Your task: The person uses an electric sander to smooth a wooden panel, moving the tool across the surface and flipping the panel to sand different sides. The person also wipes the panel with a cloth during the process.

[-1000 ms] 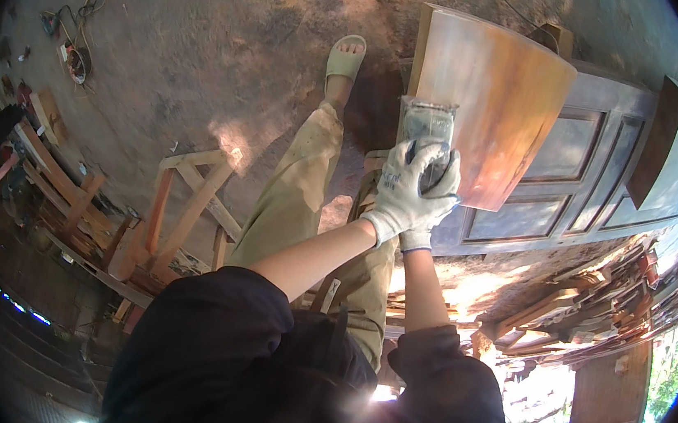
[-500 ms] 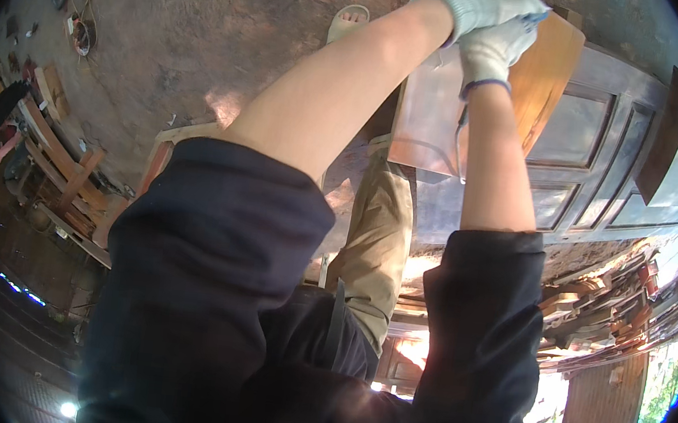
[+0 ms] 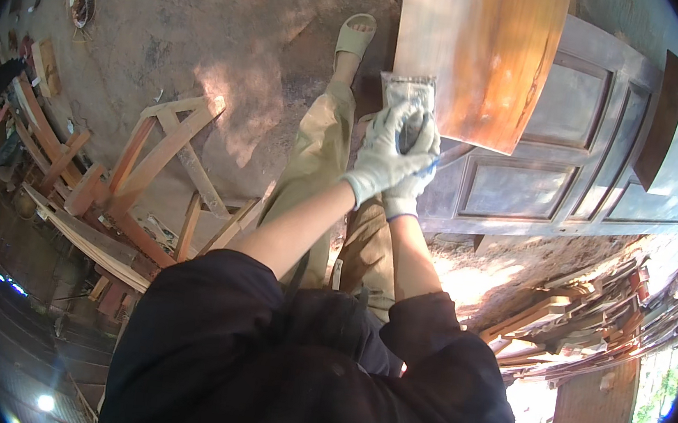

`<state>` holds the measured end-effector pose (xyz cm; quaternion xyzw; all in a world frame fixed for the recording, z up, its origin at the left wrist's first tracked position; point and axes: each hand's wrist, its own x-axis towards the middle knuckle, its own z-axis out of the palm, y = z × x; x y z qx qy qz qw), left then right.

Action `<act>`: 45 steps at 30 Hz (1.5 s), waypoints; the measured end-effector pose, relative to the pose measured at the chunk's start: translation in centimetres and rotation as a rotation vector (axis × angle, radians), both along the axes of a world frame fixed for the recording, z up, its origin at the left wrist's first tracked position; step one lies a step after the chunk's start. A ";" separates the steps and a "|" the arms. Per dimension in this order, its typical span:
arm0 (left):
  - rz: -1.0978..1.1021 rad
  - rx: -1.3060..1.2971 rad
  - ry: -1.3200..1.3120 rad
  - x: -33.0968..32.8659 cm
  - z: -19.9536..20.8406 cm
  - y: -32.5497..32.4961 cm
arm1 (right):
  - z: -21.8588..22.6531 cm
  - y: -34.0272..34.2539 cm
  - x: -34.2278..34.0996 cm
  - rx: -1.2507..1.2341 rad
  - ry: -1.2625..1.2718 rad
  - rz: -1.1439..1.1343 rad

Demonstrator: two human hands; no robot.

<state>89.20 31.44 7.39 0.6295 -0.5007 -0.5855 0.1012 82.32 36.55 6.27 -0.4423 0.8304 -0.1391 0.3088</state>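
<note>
Both my hands wear pale work gloves and are closed together on a dusty grey power sander with a flat rectangular base (image 3: 410, 88). My left hand (image 3: 379, 156) wraps its near left side, fingers curled over the body. Against it, my right hand (image 3: 416, 166) grips from the right; the gloves hide most of the handle. The sander is at the near left corner of a wooden board (image 3: 509, 72). Whitish dust or glare covers the board's left strip, while its right part shows orange-brown grain. Whether the base touches the board I cannot tell.
A panelled wooden door (image 3: 515, 189) lies beneath the board and reaches right, with a dark narrow plank (image 3: 664, 122) on it. Wooden frames (image 3: 168, 148) stand at left. Scrap wood (image 3: 568, 314) is piled at right. A coiled cord (image 3: 82, 9) lies far left.
My hands have drawn the sander back from far along the board to its near end, and my arms are now bent. More of the board shows.
</note>
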 end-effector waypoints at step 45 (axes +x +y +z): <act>-0.699 -0.355 -0.494 -8.8 -12.7 -35.7 | 1.6 -6.0 -17.5 -0.153 0.246 -0.729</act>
